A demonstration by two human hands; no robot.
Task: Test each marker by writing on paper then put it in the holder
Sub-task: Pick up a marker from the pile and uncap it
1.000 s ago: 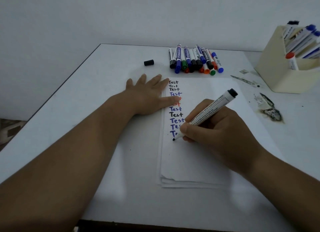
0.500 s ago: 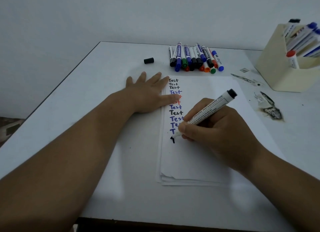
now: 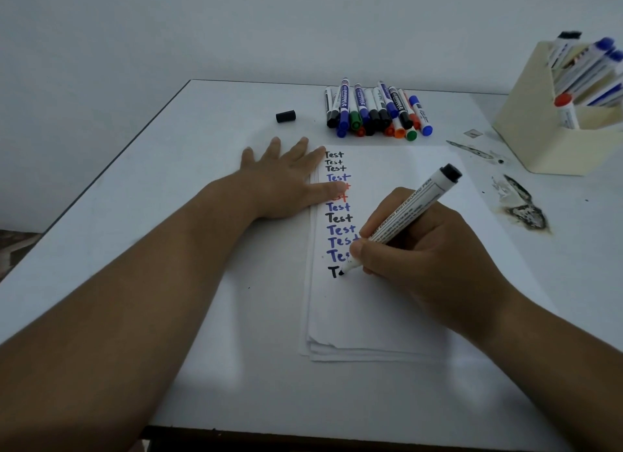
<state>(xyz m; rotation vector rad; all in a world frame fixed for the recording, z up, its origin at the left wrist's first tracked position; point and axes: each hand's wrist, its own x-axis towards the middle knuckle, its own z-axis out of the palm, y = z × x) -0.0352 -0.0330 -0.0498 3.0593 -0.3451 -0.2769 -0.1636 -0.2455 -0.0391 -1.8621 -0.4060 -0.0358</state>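
Observation:
My right hand (image 3: 424, 259) grips an uncapped black whiteboard marker (image 3: 409, 214), its tip on the paper stack (image 3: 387, 313) beside a fresh black "T". A column of "Test" words in black, blue and red runs down the sheet's left side. My left hand (image 3: 286, 182) lies flat, fingers spread, pressing the paper's upper left edge and covering part of the red words. The marker's black cap (image 3: 286, 116) lies loose at the back. A pile of capped markers (image 3: 376, 109) lies behind the paper. The cream holder (image 3: 539, 138) at the far right holds several markers.
The white table (image 3: 168, 199) has dark burn-like stains (image 3: 521, 204) and scraps right of the paper, near the holder. A plain wall runs behind. The table's left edge drops off to the floor.
The marker tip has moved from the bare spot below the last blue word, drawing a black "T" and starting the following letter. My left hand has stayed flat on the paper.

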